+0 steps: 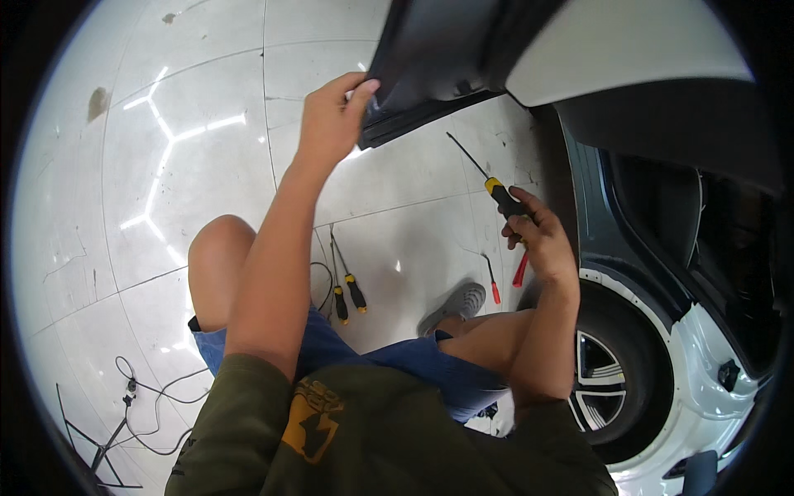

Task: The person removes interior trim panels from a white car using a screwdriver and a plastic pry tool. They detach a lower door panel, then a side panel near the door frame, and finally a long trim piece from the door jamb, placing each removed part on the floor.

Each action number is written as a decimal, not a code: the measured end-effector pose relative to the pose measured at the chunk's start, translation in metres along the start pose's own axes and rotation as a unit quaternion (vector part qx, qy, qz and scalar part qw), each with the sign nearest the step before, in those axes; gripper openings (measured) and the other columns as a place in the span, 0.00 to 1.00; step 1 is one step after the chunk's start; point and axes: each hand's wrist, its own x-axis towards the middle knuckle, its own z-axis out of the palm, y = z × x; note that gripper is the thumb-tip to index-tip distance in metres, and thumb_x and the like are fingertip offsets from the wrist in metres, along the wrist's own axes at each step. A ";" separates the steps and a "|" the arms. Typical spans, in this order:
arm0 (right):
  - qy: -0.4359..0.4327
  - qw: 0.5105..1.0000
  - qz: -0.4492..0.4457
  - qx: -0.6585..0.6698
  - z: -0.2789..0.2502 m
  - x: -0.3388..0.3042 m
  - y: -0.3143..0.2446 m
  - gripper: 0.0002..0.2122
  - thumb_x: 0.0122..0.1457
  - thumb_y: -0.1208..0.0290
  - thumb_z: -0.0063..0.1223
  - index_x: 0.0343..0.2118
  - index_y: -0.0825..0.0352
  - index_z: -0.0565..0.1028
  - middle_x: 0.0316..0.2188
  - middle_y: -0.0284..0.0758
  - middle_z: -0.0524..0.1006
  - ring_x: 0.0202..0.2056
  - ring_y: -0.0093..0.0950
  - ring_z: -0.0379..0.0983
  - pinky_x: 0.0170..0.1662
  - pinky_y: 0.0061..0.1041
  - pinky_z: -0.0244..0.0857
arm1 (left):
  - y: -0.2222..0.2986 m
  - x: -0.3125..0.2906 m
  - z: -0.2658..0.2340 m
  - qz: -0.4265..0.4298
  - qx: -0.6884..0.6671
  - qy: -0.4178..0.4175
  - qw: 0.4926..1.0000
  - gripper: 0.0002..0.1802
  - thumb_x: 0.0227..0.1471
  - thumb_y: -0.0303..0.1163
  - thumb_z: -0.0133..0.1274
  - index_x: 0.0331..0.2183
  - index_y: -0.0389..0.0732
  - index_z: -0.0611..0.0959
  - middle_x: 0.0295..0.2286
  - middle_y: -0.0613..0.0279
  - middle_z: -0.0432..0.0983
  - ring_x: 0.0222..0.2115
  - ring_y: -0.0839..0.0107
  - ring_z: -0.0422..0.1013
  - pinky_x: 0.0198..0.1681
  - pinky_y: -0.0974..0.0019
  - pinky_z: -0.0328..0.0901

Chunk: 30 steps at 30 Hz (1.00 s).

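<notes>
My left hand (335, 116) grips the lower outer edge of a dark car door (434, 62), thumb on the near face and fingers curled behind. In my right hand (536, 231) is a long screwdriver (500, 192) with a black and yellow handle, its thin shaft pointing up and left toward the door's underside. The tip stands apart from the door. Below my right hand a red-handled hook tool (494, 285) lies on the floor, beside another red tool (520, 269) partly hidden by my wrist.
Two black and yellow screwdrivers (347, 285) lie on the tiled floor (190, 165) between my knees. At right is the car's wheel (612, 376) under a pale body panel (703, 372). A black stand (99, 450) with a cable (161, 397) occupies the lower left.
</notes>
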 end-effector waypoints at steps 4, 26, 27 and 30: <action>-0.015 0.987 -0.045 -0.155 -0.074 0.031 -0.010 0.20 0.52 0.74 0.48 0.49 0.70 0.67 0.17 0.33 0.71 0.18 0.20 0.66 0.22 0.19 0.60 | 0.001 0.001 0.011 -0.025 -0.028 0.044 0.998 0.17 0.51 0.39 0.52 0.34 0.32 0.78 0.21 0.62 0.71 0.22 0.81 0.61 0.26 0.75 0.58; 0.207 0.938 -0.210 0.182 -0.291 0.298 0.137 0.15 0.46 0.70 0.53 0.37 0.70 0.71 0.33 0.49 0.74 0.39 0.46 0.70 0.44 0.35 0.64 | 0.225 -0.065 0.070 0.323 0.438 0.347 0.764 0.15 0.54 0.41 0.47 0.29 0.38 0.78 0.27 0.60 0.73 0.24 0.68 0.69 0.27 0.69 0.65; 0.258 0.919 -0.255 0.154 -0.291 0.307 0.138 0.14 0.46 0.71 0.53 0.36 0.70 0.72 0.31 0.49 0.75 0.38 0.45 0.70 0.44 0.36 0.65 | 0.266 -0.063 0.126 0.367 0.426 0.334 0.756 0.17 0.53 0.44 0.48 0.25 0.39 0.76 0.20 0.61 0.70 0.16 0.70 0.65 0.17 0.71 0.63; 0.281 0.918 -0.224 0.168 -0.294 0.309 0.138 0.16 0.48 0.68 0.54 0.41 0.67 0.73 0.33 0.48 0.75 0.38 0.41 0.72 0.44 0.32 0.65 | 0.320 -0.038 0.175 0.471 0.465 0.298 0.688 0.22 0.52 0.46 0.50 0.18 0.38 0.72 0.12 0.66 0.64 0.09 0.78 0.60 0.08 0.73 0.56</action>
